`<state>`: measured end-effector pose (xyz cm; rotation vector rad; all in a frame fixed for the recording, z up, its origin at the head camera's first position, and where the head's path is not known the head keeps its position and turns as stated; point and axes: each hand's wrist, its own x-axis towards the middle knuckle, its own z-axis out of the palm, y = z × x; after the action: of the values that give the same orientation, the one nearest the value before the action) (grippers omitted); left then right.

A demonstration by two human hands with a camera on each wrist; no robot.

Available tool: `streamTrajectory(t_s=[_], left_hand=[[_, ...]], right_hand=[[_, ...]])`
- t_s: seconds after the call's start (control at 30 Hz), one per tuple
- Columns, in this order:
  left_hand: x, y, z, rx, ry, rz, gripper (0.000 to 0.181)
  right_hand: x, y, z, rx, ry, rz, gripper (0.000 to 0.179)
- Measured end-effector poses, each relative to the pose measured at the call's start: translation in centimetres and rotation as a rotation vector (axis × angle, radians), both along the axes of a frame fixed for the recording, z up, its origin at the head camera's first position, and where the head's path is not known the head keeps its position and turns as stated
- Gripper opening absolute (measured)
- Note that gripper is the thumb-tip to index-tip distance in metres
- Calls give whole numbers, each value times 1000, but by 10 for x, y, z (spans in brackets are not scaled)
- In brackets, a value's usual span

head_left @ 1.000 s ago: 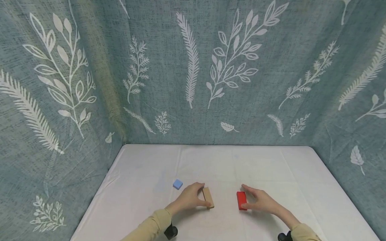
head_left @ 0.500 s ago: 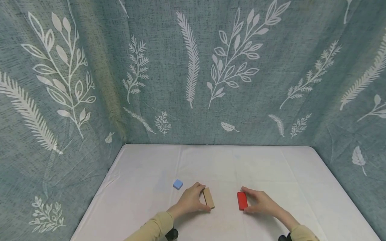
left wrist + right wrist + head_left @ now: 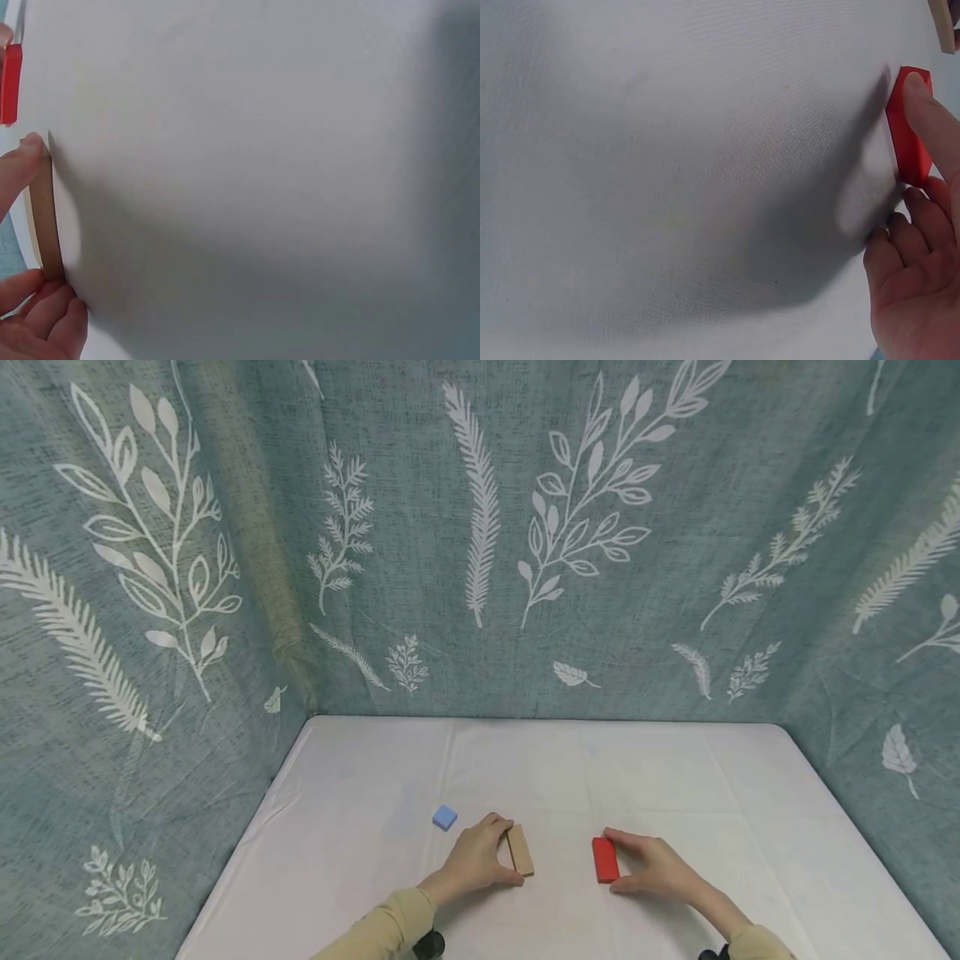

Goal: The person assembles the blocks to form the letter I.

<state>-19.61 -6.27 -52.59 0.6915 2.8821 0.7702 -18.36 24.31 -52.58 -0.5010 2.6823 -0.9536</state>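
Note:
My left hand point(image 3: 474, 857) pinches a plain wooden block point(image 3: 521, 850) lengthwise, thumb at the near end and fingers at the far end. The left wrist view shows the same grip on the narrow wooden block point(image 3: 46, 217). To the right, a red block point(image 3: 605, 860) lies on the white cloth. My right hand point(image 3: 656, 867) spans it, index finger at its far end and thumb by its near right corner. In the right wrist view the thumb partly covers the red block point(image 3: 909, 142), and fingertips meet its other end.
A small blue block point(image 3: 445, 817) lies beyond the left hand. White cloth covers the table point(image 3: 525, 760). A teal leaf-patterned curtain point(image 3: 412, 527) rises along the back and both sides. Bare cloth separates the wooden and red blocks.
The right thumb has slid from the top of the red block to its near corner, and the right index finger has come slightly nearer. The left hand and the blocks have hardly moved.

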Motion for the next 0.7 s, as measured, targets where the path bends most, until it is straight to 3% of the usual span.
streamTrajectory(t_s=[0.7], left_hand=[[-20, -10, 3, 51, -42, -125, 76]], right_hand=[[-3, 2, -6, -20, -2, -48, 70]])
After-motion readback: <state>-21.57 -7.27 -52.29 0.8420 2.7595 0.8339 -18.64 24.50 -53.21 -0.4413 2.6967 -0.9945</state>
